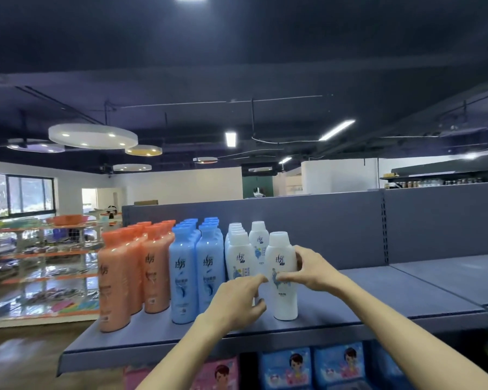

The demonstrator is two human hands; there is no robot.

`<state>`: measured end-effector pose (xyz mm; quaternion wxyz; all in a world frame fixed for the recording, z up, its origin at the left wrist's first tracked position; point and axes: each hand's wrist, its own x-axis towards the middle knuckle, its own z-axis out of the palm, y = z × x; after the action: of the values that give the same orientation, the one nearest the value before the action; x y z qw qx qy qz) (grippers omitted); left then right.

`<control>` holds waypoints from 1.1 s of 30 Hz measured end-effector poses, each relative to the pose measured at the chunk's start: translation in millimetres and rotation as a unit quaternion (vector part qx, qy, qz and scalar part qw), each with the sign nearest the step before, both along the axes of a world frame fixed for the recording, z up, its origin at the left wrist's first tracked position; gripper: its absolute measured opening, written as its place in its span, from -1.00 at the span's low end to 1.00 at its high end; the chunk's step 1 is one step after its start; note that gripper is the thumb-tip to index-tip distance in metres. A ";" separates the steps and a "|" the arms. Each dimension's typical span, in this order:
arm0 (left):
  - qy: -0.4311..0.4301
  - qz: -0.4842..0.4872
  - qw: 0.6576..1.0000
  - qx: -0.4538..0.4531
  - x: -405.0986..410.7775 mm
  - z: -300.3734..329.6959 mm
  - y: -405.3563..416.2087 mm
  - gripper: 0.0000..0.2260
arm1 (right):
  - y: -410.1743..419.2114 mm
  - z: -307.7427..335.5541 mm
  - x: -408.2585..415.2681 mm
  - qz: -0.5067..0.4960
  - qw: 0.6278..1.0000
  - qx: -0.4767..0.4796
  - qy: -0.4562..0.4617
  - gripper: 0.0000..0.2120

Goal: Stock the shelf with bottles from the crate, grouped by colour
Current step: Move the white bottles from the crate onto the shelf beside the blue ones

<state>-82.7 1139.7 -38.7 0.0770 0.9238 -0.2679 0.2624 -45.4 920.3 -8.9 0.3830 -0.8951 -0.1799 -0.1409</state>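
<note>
On the grey shelf [378, 311] stand three colour groups: orange bottles [116, 280] at the left, blue bottles [183, 277] in the middle, white bottles [240, 257] to their right. A front white bottle [283, 294] stands upright at the right end of the white group. My right hand [312, 270] grips its upper body from the right side, thumb across the label. My left hand [237, 301] reaches in from below, its fingertips touching the bottle's left side at label height. The crate is not in view.
The shelf runs on to the right against a grey back panel [335, 229]. Below the shelf hang pink packs [220, 375] and blue packs [288, 364]. Another rack [43, 266] with mixed goods stands at the far left across the floor.
</note>
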 end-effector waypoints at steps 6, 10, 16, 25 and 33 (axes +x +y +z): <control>-0.002 0.007 1.000 -0.008 9.5 -9.7 -5.0 -0.64 | 1.1 -26.0 -0.2 -0.014 0.998 -0.043 0.033 -0.54; -0.007 0.009 1.000 -0.009 17.1 -15.3 -9.1 -0.64 | 0.5 -29.1 9.9 -0.030 0.998 -0.048 0.035 -0.54; -0.029 0.021 0.999 -0.010 32.8 -27.8 -20.4 -0.68 | 2.6 -40.5 35.2 -0.055 0.998 -0.029 0.023 -0.53; -0.101 0.024 0.995 -0.001 65.9 -40.8 -41.7 -0.93 | 10.6 -50.3 69.6 -0.048 0.999 -0.005 0.025 -0.68; -0.149 -0.021 0.986 -0.074 85.7 -49.9 -50.9 -0.86 | 19.4 -53.5 111.9 -0.063 0.998 -0.022 0.023 -0.68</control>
<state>3.1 1088.8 -88.6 0.1102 0.8602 -0.2755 0.4147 66.5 939.7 -62.4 0.3578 -0.9158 -0.1174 -0.1397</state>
